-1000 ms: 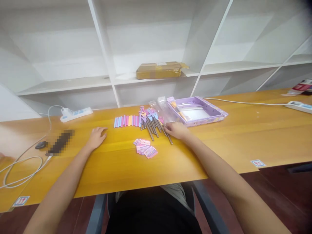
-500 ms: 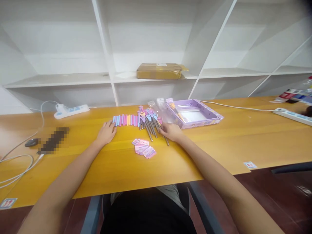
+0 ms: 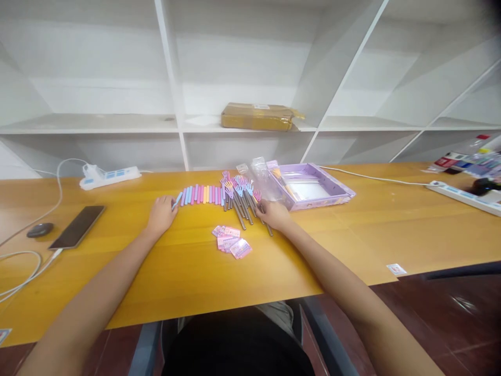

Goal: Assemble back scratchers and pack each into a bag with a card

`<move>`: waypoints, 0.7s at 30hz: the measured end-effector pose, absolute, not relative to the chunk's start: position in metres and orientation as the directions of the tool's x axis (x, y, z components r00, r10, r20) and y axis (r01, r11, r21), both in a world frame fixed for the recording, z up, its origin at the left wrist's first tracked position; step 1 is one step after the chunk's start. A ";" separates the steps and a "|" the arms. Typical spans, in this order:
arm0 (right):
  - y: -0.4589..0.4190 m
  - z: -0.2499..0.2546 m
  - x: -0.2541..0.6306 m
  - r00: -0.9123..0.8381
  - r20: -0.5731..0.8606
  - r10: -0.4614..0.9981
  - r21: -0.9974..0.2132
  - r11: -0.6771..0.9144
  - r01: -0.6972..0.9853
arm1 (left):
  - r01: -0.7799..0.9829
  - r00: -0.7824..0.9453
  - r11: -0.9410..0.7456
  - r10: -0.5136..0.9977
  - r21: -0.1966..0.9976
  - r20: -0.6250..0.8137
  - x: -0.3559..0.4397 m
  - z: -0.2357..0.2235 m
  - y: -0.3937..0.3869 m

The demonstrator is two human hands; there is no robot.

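Observation:
A row of pastel sleeves [image 3: 203, 194] in blue, pink and yellow lies on the wooden table [image 3: 391, 230]. My left hand [image 3: 161, 214] rests at the row's left end, its fingers pinched on a light blue sleeve [image 3: 178, 199]. Right of the row lies a bunch of metal rods topped with small coloured plastic hands [image 3: 241, 194]. My right hand [image 3: 273, 213] sits at that bunch, fingers curled on one rod [image 3: 264, 220]. Small pink cards [image 3: 231, 241] lie between my forearms.
A purple tray [image 3: 313, 185] and clear bags stand behind the rods. A phone [image 3: 77, 226], a dark mouse [image 3: 39, 230] and white cables sit at the left with a power strip [image 3: 108, 176]. Another power strip [image 3: 462, 194] lies right. A brown parcel [image 3: 259, 116] rests on the shelf.
My left hand slid right along the table to the row of sleeves and pinched the blue one at its end. My right hand stayed at the rods.

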State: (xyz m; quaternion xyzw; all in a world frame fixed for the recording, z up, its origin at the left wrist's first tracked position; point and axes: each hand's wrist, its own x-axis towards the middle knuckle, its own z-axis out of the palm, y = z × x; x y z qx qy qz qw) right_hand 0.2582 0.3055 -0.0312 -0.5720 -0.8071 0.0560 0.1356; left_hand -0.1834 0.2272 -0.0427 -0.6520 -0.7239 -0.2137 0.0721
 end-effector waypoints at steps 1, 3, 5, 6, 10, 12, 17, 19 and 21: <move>0.306 -0.032 0.258 -0.299 0.157 0.941 -0.254 0.331 0.909 | 0.973 -0.160 0.080 0.911 0.218 0.380 -0.183 -0.043 0.227; 0.308 -0.036 0.257 -0.278 0.166 0.946 -0.281 0.315 0.907 | 0.969 -0.198 0.126 0.909 0.211 0.368 -0.182 -0.046 0.226; 0.311 -0.041 0.256 -0.255 0.179 0.950 -0.326 0.302 0.896 | 0.968 -0.224 0.166 0.909 0.187 0.351 -0.181 -0.048 0.225; 0.313 -0.043 0.257 -0.245 0.188 0.951 -0.355 0.298 0.886 | 0.968 -0.231 0.180 0.911 0.173 0.342 -0.180 -0.048 0.224; 0.318 -0.050 0.259 -0.192 0.266 0.945 -0.503 0.306 0.809 | 0.972 -0.225 0.190 0.923 0.138 0.312 -0.179 -0.048 0.222; 0.319 -0.050 0.262 -0.139 0.318 0.938 -0.581 0.309 0.753 | 0.974 -0.213 0.178 0.929 0.138 0.302 -0.177 -0.046 0.220; 0.322 -0.042 0.273 0.043 0.424 0.904 -0.737 0.318 0.596 | 0.969 -0.199 0.149 0.944 0.197 0.264 -0.167 -0.034 0.215; 0.324 -0.031 0.281 0.100 0.449 0.888 -0.773 0.330 0.543 | 0.961 -0.189 0.130 0.954 0.245 0.235 -0.166 -0.020 0.211; 0.325 -0.014 0.293 0.138 0.464 0.875 -0.795 0.344 0.499 | 0.950 -0.164 0.102 0.968 0.296 0.193 -0.167 0.000 0.200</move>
